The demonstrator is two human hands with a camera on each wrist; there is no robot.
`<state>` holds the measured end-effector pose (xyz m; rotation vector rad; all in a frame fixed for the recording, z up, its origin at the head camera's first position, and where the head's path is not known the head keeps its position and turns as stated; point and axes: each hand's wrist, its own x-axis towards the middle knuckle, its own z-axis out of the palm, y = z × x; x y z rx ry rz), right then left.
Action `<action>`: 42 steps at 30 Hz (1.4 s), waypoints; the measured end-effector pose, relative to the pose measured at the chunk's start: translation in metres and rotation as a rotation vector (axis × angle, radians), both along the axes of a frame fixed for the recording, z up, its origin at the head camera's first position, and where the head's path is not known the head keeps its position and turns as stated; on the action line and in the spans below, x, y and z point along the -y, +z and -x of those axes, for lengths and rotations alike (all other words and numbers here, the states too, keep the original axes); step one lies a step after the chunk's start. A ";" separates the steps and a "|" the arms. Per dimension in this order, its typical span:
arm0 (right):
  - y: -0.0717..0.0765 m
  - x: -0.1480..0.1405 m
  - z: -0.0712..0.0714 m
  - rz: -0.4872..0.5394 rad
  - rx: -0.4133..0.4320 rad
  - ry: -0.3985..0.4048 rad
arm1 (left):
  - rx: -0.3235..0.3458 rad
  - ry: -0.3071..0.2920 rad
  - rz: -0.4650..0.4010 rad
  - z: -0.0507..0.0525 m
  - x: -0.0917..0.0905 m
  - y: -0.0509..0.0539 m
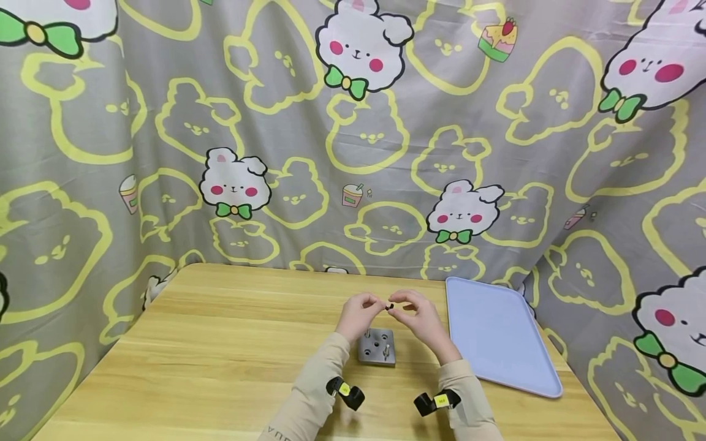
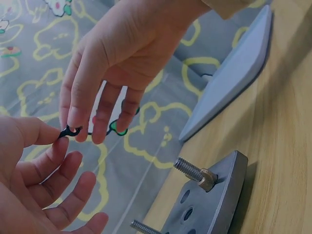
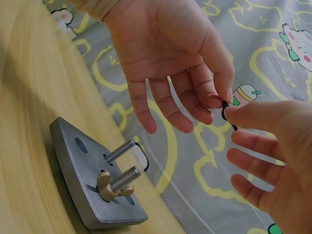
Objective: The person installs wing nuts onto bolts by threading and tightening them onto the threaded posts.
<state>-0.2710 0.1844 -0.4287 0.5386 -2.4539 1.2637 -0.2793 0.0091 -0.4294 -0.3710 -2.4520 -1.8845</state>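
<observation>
Between the two hands, above and behind the metal plate, is a small black curved piece [image 1: 389, 307]. My left hand [image 1: 360, 315] pinches one end of the piece between thumb and forefinger, its other fingers spread. My right hand [image 1: 420, 320] has its thumb and forefinger at the other end, also seen in the left wrist view. The grey plate [image 3: 80, 170] lies on the table with holes and two upright threaded studs. A brass wing nut [image 3: 108, 189] sits on one stud [image 3: 126, 178]; the other stud [image 3: 120, 151] stands beside it.
A light blue tray [image 1: 502, 337] lies on the right side of the wooden table [image 1: 220, 343]. A patterned curtain [image 1: 298, 141] hangs behind the table and at its sides.
</observation>
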 end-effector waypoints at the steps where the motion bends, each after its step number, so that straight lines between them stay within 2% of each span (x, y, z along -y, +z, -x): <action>1: 0.000 0.000 0.000 0.014 0.017 -0.002 | -0.001 -0.001 -0.001 0.000 0.000 0.000; 5: -0.001 -0.002 0.000 0.053 0.088 -0.010 | -0.001 -0.014 -0.006 0.001 0.001 -0.001; 7: 0.008 0.000 -0.006 0.062 0.138 -0.015 | -0.006 -0.022 -0.007 0.001 0.001 -0.002; 12: 0.007 0.000 -0.004 0.104 0.217 -0.033 | -0.025 -0.040 0.002 0.002 0.002 -0.002; 14: 0.000 -0.003 0.002 0.132 0.229 -0.033 | -0.024 -0.047 0.001 0.002 0.002 -0.002; 18: 0.005 -0.002 0.001 0.174 0.270 -0.037 | -0.018 -0.058 0.010 0.002 0.002 -0.002; 21: 0.004 -0.003 0.002 0.202 0.288 -0.039 | -0.052 -0.072 0.047 0.004 0.004 -0.003; 25: 0.000 -0.005 0.005 0.225 0.257 -0.038 | -0.138 -0.078 0.121 0.008 0.009 -0.003; 32: -0.004 -0.003 0.008 0.187 0.087 -0.028 | -0.317 -0.069 0.205 0.011 0.014 0.000; 35: -0.002 0.001 0.005 0.158 0.024 -0.021 | -0.356 -0.077 0.211 0.010 0.014 0.000; 37: 0.006 0.004 -0.003 0.135 -0.006 -0.008 | -0.376 -0.080 0.213 0.010 0.014 0.000; 42: 0.024 0.011 -0.019 0.095 -0.029 0.008 | -0.385 -0.078 0.215 0.009 0.014 -0.001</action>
